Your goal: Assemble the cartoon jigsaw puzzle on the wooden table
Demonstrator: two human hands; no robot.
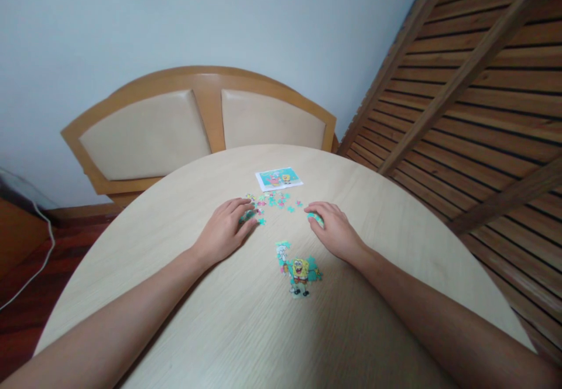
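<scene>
My left hand (226, 228) rests on the table with thumb and fingers apart, beside a loose scatter of jigsaw puzzle pieces (272, 200). A few teal pieces lie under and between its fingertips. Opposite it, my right hand (334, 232) curves loosely, thumb apart from the fingers, around a small group of teal puzzle pieces (315, 219) on the table. Between my forearms lies a partly joined puzzle (301, 272) with a yellow square cartoon figure and a pale one at its upper left. Beyond the loose pieces is a picture card (281, 178) showing cartoon figures on teal.
The pale round wooden table (211, 324) fills the foreground. Behind it stands a wooden seat back (211, 79) with cream padding against a white wall. A slatted wooden panel (483, 102) rises on the right. A white cable (50, 243) hangs at the far left.
</scene>
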